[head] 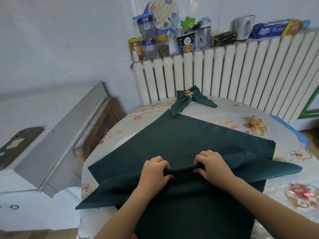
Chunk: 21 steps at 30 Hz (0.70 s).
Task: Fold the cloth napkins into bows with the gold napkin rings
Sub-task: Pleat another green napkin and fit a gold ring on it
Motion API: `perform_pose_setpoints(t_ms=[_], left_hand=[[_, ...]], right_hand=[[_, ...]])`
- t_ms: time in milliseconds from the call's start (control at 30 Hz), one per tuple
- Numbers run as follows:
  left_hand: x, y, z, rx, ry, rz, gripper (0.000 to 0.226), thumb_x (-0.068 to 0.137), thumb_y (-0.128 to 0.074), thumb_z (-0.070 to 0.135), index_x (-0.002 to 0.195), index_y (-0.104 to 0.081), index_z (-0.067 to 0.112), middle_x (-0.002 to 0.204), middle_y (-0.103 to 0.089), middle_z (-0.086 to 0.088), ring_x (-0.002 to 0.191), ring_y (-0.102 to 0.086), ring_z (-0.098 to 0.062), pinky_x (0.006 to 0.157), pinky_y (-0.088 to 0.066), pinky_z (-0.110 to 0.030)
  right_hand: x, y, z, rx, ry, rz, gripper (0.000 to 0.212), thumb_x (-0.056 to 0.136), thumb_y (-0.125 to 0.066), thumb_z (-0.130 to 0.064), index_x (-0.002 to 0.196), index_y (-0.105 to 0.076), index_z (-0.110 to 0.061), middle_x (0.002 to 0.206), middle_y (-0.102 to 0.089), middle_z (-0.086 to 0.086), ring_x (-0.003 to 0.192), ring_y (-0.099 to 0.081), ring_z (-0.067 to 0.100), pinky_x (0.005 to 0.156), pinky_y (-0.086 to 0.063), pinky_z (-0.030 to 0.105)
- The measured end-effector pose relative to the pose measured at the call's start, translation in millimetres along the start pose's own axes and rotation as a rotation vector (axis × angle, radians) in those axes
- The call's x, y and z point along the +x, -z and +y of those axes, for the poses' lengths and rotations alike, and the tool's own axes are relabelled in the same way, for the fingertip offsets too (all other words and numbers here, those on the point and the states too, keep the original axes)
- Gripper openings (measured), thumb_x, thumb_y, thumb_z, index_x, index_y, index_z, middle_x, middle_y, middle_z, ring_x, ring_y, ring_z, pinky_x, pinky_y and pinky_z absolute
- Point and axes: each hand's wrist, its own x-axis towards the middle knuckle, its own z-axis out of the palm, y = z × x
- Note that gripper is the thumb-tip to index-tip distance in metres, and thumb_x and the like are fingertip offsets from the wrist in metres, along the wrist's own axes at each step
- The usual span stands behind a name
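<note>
While the dark green napkin lay spread over the flowered tablecloth, you held its gathered middle fold with both hands. Left hand: fingers curled over the pleated ridge, thumb underneath, gripping the cloth. Right hand: close beside the left, gripping the same ridge likewise. Beyond your hands, at the far table edge: one finished bow, bound by a gold leaf ring. Ahead and to the right of your right hand, well apart: a cluster of loose gold napkin rings. Beneath the worked napkin, nearer you: more green cloth, count unclear.
</note>
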Motion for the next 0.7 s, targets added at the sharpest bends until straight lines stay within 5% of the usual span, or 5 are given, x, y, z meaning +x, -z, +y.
perform_pose_setpoints(t_ms=[167,400,501,567,701], left_hand=[[-32,-1,-3,-0.132,-0.090,-0.002,0.011,0.083,-0.067,0.027,0.090,-0.064,0.020,0.093,-0.056,0.013,0.090,-0.048,-0.005,0.080,-0.037,-0.017],[-56,-4,-1,-0.084,-0.116,-0.065,0.035,0.091,-0.047,0.053,0.105,-0.064,0.027,0.118,-0.053,0.015,0.116,-0.042,-0.002,0.103,-0.030,-0.022],[-59,-16,17,-0.054,-0.016,-0.173,0.057,0.095,-0.031,0.055,0.144,-0.031,0.024,0.154,-0.023,0.008,0.144,-0.012,-0.010,0.117,-0.005,-0.026],[-62,-25,23,0.050,-0.035,-0.260,0.081,0.081,0.001,0.072,0.150,0.001,0.030,0.156,0.007,0.012,0.145,0.009,-0.009,0.118,0.008,-0.032],[-61,-30,23,0.096,-0.034,-0.311,0.089,0.071,0.018,0.069,0.150,0.006,0.031,0.156,0.014,0.011,0.143,0.016,-0.006,0.116,0.013,-0.035]], right_hand=[[-25,10,1,0.118,0.032,-0.082,0.020,0.085,-0.064,-0.040,0.090,-0.061,-0.021,0.087,-0.057,-0.016,0.093,-0.052,0.008,0.082,-0.037,0.019],[-51,11,-3,0.131,0.026,-0.131,0.030,0.090,-0.050,-0.051,0.094,-0.067,-0.026,0.106,-0.057,-0.018,0.101,-0.047,0.003,0.092,-0.035,0.019],[-52,8,-16,0.049,0.013,-0.105,0.022,0.090,-0.054,-0.044,0.092,-0.064,-0.025,0.106,-0.054,-0.015,0.101,-0.044,0.006,0.092,-0.034,0.019],[-47,4,-28,0.088,0.012,-0.114,0.012,0.088,-0.059,-0.034,0.090,-0.064,-0.024,0.103,-0.052,-0.013,0.101,-0.042,0.007,0.091,-0.034,0.017],[-36,-7,-57,0.467,-0.180,-0.156,0.009,0.084,-0.062,-0.017,0.091,-0.063,-0.023,0.088,-0.059,-0.013,0.081,-0.052,-0.001,0.069,-0.039,0.005]])
